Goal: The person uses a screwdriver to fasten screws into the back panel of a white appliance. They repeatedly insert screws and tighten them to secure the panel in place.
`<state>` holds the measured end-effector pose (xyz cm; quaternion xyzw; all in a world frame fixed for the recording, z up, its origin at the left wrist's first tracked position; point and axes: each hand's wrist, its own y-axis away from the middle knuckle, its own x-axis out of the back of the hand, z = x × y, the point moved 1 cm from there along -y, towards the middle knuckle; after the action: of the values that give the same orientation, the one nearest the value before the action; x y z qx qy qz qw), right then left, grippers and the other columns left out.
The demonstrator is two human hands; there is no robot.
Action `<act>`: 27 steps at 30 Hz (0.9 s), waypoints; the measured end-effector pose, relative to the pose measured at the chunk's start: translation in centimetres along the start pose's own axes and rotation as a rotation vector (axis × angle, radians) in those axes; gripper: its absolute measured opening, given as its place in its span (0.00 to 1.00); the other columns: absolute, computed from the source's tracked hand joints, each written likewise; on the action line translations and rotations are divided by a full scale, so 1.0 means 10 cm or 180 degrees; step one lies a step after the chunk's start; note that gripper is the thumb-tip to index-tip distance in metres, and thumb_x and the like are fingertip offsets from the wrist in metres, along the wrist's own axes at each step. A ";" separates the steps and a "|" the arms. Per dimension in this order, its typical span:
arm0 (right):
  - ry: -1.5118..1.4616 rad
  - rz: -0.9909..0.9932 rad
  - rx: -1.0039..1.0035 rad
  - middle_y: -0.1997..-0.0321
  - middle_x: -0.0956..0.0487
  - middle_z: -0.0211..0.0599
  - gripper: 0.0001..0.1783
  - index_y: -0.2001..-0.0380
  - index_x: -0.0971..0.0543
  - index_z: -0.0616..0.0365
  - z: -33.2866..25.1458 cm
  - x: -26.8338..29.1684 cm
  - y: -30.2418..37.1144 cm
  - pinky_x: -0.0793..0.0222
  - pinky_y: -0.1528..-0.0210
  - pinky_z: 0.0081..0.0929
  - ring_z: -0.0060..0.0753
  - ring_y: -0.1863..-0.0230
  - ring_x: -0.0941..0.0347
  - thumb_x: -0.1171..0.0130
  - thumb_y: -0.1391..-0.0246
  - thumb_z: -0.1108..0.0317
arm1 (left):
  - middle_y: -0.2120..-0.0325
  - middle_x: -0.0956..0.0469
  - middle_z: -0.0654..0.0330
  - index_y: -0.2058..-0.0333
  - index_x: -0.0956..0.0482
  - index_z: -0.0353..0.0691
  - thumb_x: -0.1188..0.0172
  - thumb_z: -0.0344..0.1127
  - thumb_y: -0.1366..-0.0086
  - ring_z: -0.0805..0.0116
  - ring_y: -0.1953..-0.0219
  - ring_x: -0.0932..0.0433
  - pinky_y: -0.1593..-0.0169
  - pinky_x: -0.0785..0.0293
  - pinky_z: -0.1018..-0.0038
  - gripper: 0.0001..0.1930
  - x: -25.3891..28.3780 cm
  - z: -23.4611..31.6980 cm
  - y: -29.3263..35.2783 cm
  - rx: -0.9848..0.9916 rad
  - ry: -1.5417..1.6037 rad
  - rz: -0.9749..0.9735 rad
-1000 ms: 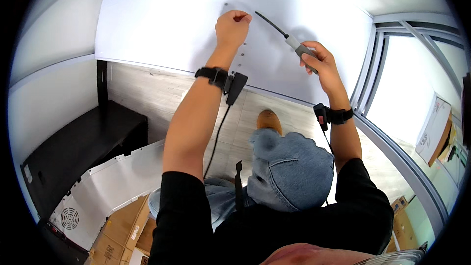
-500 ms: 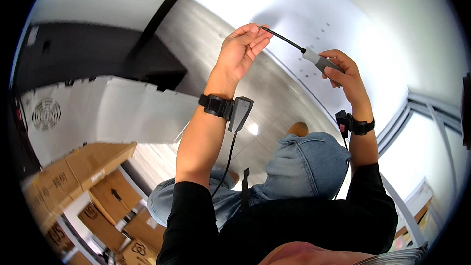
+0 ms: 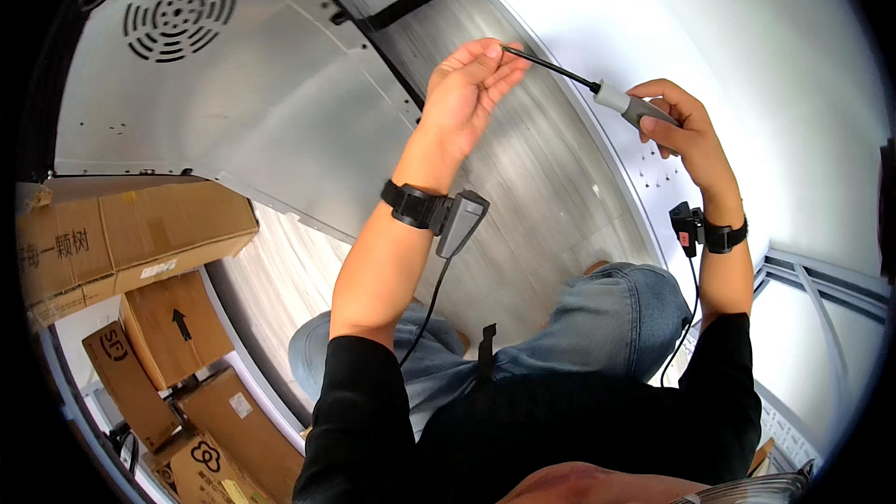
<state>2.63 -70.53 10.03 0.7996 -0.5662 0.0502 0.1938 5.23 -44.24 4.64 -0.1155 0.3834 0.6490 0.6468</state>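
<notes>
A screwdriver (image 3: 558,68) with a grey handle and a thin dark shaft spans the space between my two hands. Wrapped round its handle is my right hand (image 3: 689,126). The thumb and fingertips of my left hand (image 3: 459,103) are pinched at the screwdriver's tip; whatever small piece sits there is too small to make out. Several small screws (image 3: 657,168) are scattered on the white panel (image 3: 611,126) below my right hand.
To the left a large metal panel (image 3: 271,84) with a round vent pattern stands tilted. Cardboard boxes (image 3: 177,327) are stacked at the lower left. A metal frame (image 3: 821,285) stands at the right, and light wood-look flooring (image 3: 523,196) lies beneath my hands.
My view has turned to the left, bringing the vented metal panel larger into sight. Both hands keep their hold on the screwdriver, its tip still at my left fingers.
</notes>
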 end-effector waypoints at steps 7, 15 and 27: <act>0.1458 0.0500 0.0363 0.82 0.29 0.30 0.13 0.63 0.24 0.55 -0.95 -0.46 0.18 0.43 0.76 0.22 0.24 0.79 0.35 0.39 0.56 0.74 | 0.64 0.23 0.52 0.65 0.28 0.35 0.49 0.31 0.35 0.59 0.60 0.22 0.55 0.23 0.72 0.06 0.13 0.43 0.05 0.0423 0.0078 -0.0142; 0.1200 0.0540 0.0423 0.77 0.26 0.35 0.18 0.63 0.33 0.56 -1.45 -0.85 0.21 0.38 0.70 0.24 0.30 0.75 0.30 0.41 0.59 0.76 | 0.71 0.21 0.59 0.64 0.28 0.40 0.52 0.33 0.35 0.67 0.69 0.23 0.66 0.26 0.74 0.06 0.30 0.83 0.30 0.0194 0.0521 -0.0080; -0.0385 0.1241 0.1074 0.64 0.21 0.40 0.19 0.57 0.27 0.58 -0.63 -1.95 0.47 0.30 0.65 0.25 0.28 0.66 0.23 0.37 0.54 0.73 | 0.71 0.22 0.60 0.62 0.26 0.38 0.50 0.34 0.35 0.76 0.75 0.27 0.71 0.28 0.78 0.07 0.54 1.04 0.43 -0.0302 -0.0368 0.0266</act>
<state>-7.70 -52.30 11.13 0.6979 -0.7037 0.1324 0.0103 4.11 -32.87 9.69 -0.0922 0.3187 0.6985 0.6340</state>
